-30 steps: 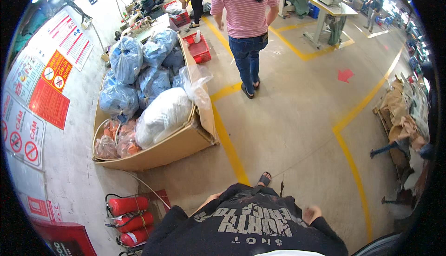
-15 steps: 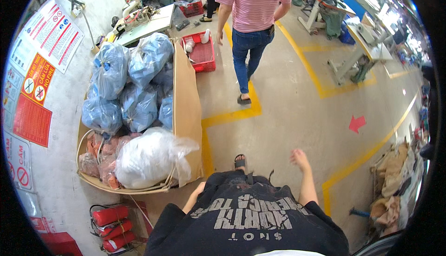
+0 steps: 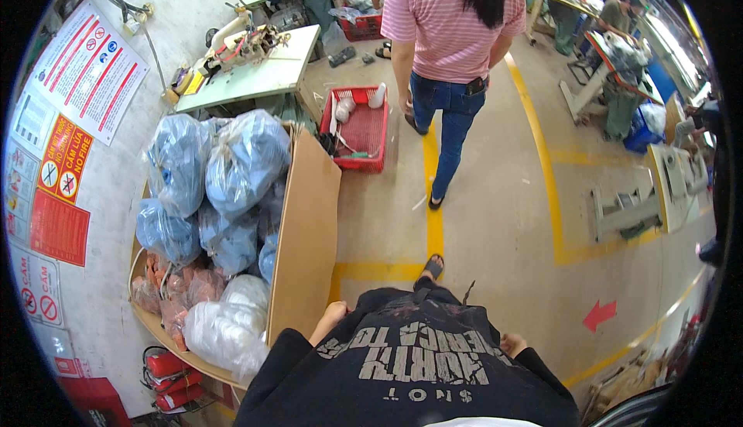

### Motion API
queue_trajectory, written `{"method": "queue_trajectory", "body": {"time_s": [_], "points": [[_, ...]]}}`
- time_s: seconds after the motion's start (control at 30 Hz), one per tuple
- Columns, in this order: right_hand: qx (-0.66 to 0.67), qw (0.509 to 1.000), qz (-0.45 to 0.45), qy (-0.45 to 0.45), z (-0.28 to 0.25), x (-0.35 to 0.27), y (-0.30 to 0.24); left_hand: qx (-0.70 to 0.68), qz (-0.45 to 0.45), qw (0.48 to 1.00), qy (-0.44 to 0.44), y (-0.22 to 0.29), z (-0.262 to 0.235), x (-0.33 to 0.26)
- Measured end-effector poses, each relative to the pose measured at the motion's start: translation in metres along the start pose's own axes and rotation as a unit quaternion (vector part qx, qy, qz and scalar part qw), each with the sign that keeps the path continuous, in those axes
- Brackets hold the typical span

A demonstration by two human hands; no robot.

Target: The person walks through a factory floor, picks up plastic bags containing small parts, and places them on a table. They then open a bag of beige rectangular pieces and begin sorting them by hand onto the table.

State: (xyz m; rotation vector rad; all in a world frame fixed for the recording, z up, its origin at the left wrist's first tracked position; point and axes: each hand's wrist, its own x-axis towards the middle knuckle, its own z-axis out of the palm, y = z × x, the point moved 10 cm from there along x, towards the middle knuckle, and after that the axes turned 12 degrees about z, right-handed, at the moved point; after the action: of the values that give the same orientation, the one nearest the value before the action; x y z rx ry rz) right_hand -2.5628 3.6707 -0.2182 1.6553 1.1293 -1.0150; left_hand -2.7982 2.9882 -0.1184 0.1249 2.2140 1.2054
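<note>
My left hand (image 3: 333,315) hangs low beside my black printed shirt (image 3: 418,349), near the wall of a large cardboard box (image 3: 306,233). Its fingers are mostly hidden. At the shirt's other side, my right hand (image 3: 512,343) shows in part, fingers curled and nothing visible in them. Inside the box, clear plastic bags of blue material (image 3: 244,164) are piled at the far end. Bags of orange-brown pieces (image 3: 182,291) and a whitish plastic bag (image 3: 228,326) lie at its near end.
Ahead, a person in a pink striped shirt (image 3: 457,32) walks away. A red crate (image 3: 362,129) stands on the floor beyond the box, near a sewing table (image 3: 263,63). Red fire extinguishers (image 3: 174,380) sit by the left wall. Further worktables (image 3: 619,55) line the right, beyond yellow floor lines (image 3: 542,148).
I have moved forward; the crate and sewing table appear nearer. My right hand has swung back from in front to beside my shirt. The person ahead has walked on.
</note>
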Motion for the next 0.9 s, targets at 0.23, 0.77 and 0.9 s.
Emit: {"method": "queue_trajectory", "body": {"time_s": [0.23,0.77,0.9], "points": [[-0.1,0.898,-0.414,0.113,0.029,-0.26,-0.525,-0.431,-0.238,0.837,0.241,0.036,-0.06,0.143],[-0.223,0.959,-0.177,0.001,0.112,-0.312,-0.799,-0.288,-0.252,0.892,0.24,0.102,-0.311,0.555],[-0.185,0.975,-0.125,0.008,0.027,-0.282,-0.843,-0.279,-0.173,0.9,0.288,0.18,-0.399,0.683]]}}
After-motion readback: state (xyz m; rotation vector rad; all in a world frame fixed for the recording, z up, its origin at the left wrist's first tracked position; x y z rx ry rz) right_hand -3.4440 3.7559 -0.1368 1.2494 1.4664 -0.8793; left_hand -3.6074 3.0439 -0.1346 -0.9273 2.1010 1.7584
